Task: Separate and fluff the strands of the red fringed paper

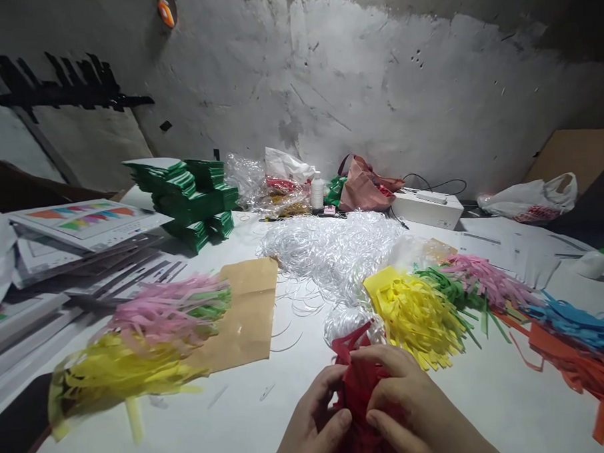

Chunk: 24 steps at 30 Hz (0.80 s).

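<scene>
Near the table's front edge a bunch of red tissue-paper fringe point(358, 391) is between my two hands. My left hand point(315, 413) grips its left side, thumb and fingers closed on it. From the right, my right hand point(407, 399) pinches the same red bunch with its fingers bent over the top. The lower part of the bunch runs out of view at the bottom. Just beyond my hands lies a tangle of clear plastic string point(337, 248). A yellow fringe bunch point(418, 315) rests right of my fingers.
Green point(452, 290), pink point(484, 275), blue point(579, 321) and orange fringe point(580, 354) lie on the right. A brown paper sheet point(253, 315) with pink point(168, 309) and yellow fringe point(123, 368) is left. Green stacks point(193, 201), a white bottle point(317, 191) and a white box point(428, 207) stand behind.
</scene>
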Each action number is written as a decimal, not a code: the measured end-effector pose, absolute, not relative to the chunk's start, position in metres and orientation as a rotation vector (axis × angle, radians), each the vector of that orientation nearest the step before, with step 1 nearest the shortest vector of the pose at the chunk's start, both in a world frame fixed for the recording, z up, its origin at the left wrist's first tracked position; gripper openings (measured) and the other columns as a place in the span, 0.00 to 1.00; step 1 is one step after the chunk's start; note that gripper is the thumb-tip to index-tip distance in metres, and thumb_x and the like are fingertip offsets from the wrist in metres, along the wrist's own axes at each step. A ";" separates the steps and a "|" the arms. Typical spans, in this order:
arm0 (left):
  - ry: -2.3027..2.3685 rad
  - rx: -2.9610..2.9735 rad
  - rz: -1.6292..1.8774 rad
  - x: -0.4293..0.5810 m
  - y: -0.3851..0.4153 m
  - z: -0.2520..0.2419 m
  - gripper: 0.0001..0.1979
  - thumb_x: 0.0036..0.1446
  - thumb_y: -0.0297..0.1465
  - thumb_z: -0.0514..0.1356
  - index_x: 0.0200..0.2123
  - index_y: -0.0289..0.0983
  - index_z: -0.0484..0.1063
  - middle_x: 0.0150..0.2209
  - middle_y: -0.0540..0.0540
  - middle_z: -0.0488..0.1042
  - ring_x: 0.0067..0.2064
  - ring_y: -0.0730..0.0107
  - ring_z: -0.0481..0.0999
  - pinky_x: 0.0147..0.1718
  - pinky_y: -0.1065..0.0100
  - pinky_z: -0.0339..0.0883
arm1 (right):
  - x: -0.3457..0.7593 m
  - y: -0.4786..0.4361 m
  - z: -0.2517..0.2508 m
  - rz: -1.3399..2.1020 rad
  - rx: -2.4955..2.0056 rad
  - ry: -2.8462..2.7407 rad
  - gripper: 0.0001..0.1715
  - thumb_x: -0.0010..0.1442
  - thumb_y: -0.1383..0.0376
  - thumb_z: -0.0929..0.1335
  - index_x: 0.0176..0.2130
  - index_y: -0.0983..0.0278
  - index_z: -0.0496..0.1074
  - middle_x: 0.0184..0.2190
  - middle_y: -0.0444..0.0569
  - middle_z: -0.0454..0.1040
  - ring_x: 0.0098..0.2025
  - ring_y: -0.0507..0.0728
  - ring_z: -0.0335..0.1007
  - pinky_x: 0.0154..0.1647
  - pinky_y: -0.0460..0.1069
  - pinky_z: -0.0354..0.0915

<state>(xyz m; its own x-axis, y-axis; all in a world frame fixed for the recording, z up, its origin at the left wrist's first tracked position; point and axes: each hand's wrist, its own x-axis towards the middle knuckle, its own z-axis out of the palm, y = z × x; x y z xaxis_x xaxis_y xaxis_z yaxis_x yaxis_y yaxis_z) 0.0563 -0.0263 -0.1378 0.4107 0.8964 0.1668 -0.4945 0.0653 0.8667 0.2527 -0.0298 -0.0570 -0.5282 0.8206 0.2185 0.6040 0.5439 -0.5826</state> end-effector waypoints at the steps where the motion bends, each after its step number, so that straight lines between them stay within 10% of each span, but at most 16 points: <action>1: 0.489 1.047 1.121 0.056 -0.026 -0.139 0.21 0.59 0.42 0.68 0.54 0.44 0.75 0.53 0.40 0.75 0.55 0.51 0.73 0.52 0.55 0.67 | 0.253 -0.029 -0.058 0.616 -1.152 -2.308 0.08 0.57 0.74 0.70 0.33 0.62 0.77 0.61 0.53 0.71 0.62 0.69 0.66 0.59 0.72 0.65; 24: 0.632 1.021 1.121 0.056 -0.027 -0.138 0.22 0.56 0.44 0.69 0.52 0.45 0.76 0.51 0.42 0.76 0.52 0.55 0.74 0.52 0.57 0.67 | 0.255 -0.030 -0.049 0.974 -1.242 -2.123 0.09 0.63 0.66 0.67 0.32 0.61 0.75 0.62 0.52 0.69 0.64 0.67 0.61 0.64 0.69 0.56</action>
<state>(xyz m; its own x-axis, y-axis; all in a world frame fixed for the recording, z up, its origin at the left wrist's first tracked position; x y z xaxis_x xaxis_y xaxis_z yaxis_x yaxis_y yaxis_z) 0.0558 -0.0274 -0.1378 0.3420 0.9370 0.0708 -0.4241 0.0867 0.9014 0.2546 -0.0302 -0.0486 -0.4655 0.8832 0.0570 0.5328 0.3311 -0.7788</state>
